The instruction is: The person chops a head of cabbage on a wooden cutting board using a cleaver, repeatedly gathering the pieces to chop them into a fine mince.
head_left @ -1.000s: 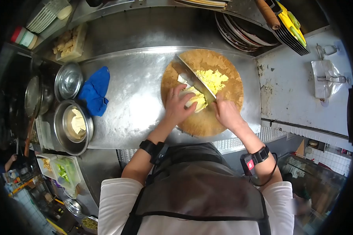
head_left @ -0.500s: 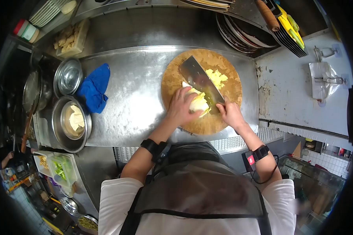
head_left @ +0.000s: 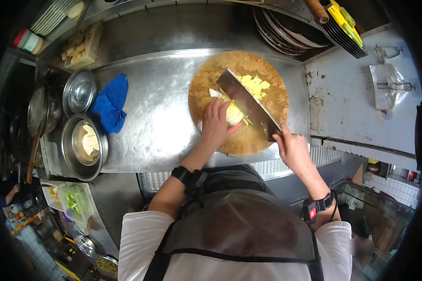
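Note:
A round wooden chopping board point(head_left: 205, 75) rests on the steel counter. My left hand point(head_left: 214, 125) presses a piece of napa cabbage point(head_left: 233, 114) against the board, its fingers curled over the top. In my right hand point(head_left: 293, 149) is the handle of a cleaver point(head_left: 249, 106). The wide blade slants across the board, just right of the cabbage piece. Beyond the blade lies a small heap of chopped yellow cabbage leaf point(head_left: 254, 86). The blade hides part of the board and the cabbage's right side.
A blue cloth point(head_left: 111, 105) lies left on the counter, beside a steel bowl point(head_left: 80, 92) and another bowl point(head_left: 103, 154) holding pale slabs. Dark plates point(head_left: 276, 35) stand stacked at the back. At far left, another person's hand point(head_left: 17, 188) shows. A white wall panel point(head_left: 337, 107) borders the right side.
The cleaver and my right hand have shifted right and toward me, away from the cabbage piece. My left hand still holds the cabbage. The view has shifted slightly.

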Tool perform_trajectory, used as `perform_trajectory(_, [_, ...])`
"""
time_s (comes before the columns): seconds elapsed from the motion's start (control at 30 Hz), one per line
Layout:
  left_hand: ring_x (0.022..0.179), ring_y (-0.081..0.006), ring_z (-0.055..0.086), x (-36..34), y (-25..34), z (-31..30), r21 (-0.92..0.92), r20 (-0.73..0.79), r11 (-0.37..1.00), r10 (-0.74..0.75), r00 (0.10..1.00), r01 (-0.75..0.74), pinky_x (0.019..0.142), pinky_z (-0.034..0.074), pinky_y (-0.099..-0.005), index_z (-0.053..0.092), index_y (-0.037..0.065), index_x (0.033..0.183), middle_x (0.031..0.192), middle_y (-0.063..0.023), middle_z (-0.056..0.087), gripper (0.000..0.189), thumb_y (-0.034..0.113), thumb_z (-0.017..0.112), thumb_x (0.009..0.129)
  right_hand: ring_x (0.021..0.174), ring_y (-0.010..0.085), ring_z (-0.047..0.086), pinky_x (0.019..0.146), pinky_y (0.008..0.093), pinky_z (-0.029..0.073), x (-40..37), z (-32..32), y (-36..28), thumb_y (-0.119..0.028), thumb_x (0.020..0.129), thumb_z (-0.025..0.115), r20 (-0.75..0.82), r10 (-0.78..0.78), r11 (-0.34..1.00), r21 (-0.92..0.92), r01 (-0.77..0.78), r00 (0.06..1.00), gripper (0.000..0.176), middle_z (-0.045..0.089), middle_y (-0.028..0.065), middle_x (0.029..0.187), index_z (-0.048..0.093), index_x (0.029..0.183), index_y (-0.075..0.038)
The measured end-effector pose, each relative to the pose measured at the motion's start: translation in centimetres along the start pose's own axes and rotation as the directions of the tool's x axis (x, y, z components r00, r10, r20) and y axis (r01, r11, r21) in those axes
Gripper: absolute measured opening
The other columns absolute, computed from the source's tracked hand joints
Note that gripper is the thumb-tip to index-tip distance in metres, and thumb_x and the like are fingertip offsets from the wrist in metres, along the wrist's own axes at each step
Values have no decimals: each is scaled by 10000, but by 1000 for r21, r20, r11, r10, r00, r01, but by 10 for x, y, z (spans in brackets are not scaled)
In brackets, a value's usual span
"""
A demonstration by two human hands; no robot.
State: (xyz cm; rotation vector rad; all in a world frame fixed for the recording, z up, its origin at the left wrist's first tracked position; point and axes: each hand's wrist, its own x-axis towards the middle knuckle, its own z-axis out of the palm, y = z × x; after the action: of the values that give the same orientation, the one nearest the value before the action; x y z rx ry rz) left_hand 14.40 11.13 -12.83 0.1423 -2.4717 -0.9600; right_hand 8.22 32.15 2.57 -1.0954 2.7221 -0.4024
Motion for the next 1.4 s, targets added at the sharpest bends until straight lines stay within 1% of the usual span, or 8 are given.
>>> perform_trajectory(0.37, [999,-361,454,9,-7,-3,-84,21,995,50,999,-48,881,407,-451,482,35,1106,1115,-166,446,540,169,804,694,554,412,597,513,483,478,17,1,-10,-121,911,551,137,29,994,-110,-14,990,196,579,206,566,441,958,34])
perform_trajectory(0.53, [997,-361,456,7,-8,-1,-93,11,993,71,997,-70,874,414,-456,481,32,1099,1115,-161,445,537,174,804,695,587,428,607,539,500,482,39,40,2,-127,905,558,147,13,998,-60,-4,989,202,593,228,601,451,939,42])
perform_trajectory(0.6, [1003,-363,458,7,-9,-1,-78,6,994,82,997,-81,874,416,-457,481,33,1099,1117,-159,445,538,176,805,694,599,429,612,555,506,486,51,63,1,-139,900,569,41,-8,999,-36,9,999,214,603,233,617,459,930,42])
perform_trajectory(0.73, [1056,-363,459,-1,-8,-3,-50,18,994,96,995,-95,886,420,-456,493,53,1100,1147,-153,448,536,194,809,690,609,432,610,569,516,485,49,66,8,-163,899,584,65,55,998,-6,-55,996,240,606,233,629,458,944,36])
perform_trajectory(0.83, [1081,-360,457,1,-6,-14,24,28,991,129,991,-130,903,419,-458,527,76,1101,1172,-145,449,510,217,804,696,603,428,607,555,511,483,51,70,27,-167,906,581,39,-5,997,79,1,999,234,600,232,620,454,959,23])
perform_trajectory(0.93, [1069,-347,470,-4,-7,-21,51,56,989,136,989,-139,901,430,-449,565,96,1095,1182,-133,455,478,231,798,700,587,421,603,531,498,480,44,56,23,-158,915,569,-16,-5,996,87,6,1000,213,596,222,607,447,960,11])
perform_trajectory(1.13, [973,-312,518,0,-17,-16,-75,-2,979,191,981,-191,826,480,-402,588,99,1070,1105,-110,504,455,189,790,672,547,404,597,502,477,476,11,10,-3,-134,916,565,66,-7,1000,15,6,998,187,588,187,571,438,948,0])
perform_trajectory(1.4, [942,-318,515,9,-17,-15,-124,-33,975,180,983,-182,811,485,-402,587,65,1031,1064,-111,516,444,135,785,640,531,399,598,495,477,478,15,17,-19,-115,904,568,101,42,998,-50,-37,994,186,572,193,547,429,924,6])
